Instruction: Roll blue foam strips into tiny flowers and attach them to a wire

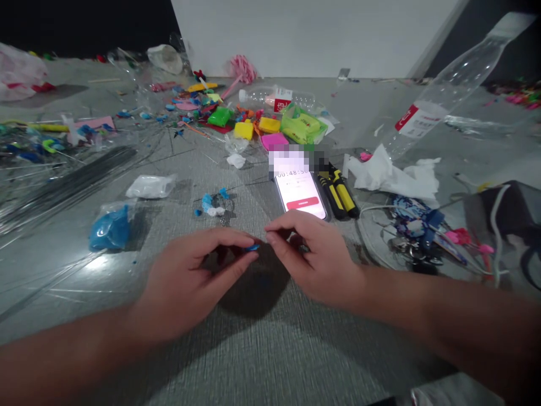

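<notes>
My left hand (192, 276) is closed in a pinch, with a small piece of blue modelling clay (252, 247) between thumb and forefinger. Just to its right, apart from it, my right hand (315, 256) has its thumb and fingertips pressed together. Whatever may be between those fingertips is too small to make out. Beyond my hands lies a small curved piece made of blue and white clay lumps (209, 206) on the grey table (262, 361). A plastic-wrapped lump of blue clay (110, 230) and a white packet (150, 186) rest to the left.
A lit phone (300, 189) and black-and-yellow-handled pliers (339, 192) lie behind my right hand. Crumpled tissue (391, 172), a leaning clear bottle (448, 90) and cords are at the right. Thin wires (84, 175) spread at the left, with colourful clay packets (244, 129) farther back.
</notes>
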A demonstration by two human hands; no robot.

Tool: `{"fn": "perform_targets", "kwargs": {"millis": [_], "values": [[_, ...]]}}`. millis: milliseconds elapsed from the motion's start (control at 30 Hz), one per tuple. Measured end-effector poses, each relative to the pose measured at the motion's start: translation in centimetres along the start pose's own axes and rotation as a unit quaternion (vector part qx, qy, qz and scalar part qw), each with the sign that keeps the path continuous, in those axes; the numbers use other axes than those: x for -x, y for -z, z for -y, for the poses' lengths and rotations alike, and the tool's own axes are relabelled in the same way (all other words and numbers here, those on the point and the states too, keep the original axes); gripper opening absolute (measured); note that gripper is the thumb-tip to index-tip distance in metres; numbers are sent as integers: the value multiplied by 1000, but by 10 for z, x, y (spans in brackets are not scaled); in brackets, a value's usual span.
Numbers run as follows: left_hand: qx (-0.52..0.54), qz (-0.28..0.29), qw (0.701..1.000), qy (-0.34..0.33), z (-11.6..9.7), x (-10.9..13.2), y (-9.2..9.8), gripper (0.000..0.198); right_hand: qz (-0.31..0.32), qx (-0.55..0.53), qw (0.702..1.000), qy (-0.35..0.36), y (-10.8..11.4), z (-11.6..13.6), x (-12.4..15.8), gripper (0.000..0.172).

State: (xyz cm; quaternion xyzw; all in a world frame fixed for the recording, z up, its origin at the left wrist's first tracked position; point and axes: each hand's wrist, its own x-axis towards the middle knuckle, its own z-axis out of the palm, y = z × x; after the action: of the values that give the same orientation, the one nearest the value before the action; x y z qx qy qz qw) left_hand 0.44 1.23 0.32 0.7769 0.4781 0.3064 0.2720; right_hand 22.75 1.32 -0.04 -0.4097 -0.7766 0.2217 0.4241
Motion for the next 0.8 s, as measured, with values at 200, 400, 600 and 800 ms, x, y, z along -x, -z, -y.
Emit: {"fn": "perform_targets", "kwargs": {"millis": [200, 400, 600, 800], "values": [[-31, 4, 999, -8, 0, -1, 0, 12, -6, -16, 1000, -8, -1, 0, 0, 8], [-108, 69, 981, -147, 1, -4, -6, 10, 17, -22, 1000, 2, 0, 1, -1, 12], [-128, 52, 976, -170, 8, -1, -12, 15, 26, -11, 1000, 14, -1, -2, 0, 8], [-98, -15, 978, -185, -5, 1, -4, 29, 42, -9, 999, 13, 1, -2, 0, 12]]}}
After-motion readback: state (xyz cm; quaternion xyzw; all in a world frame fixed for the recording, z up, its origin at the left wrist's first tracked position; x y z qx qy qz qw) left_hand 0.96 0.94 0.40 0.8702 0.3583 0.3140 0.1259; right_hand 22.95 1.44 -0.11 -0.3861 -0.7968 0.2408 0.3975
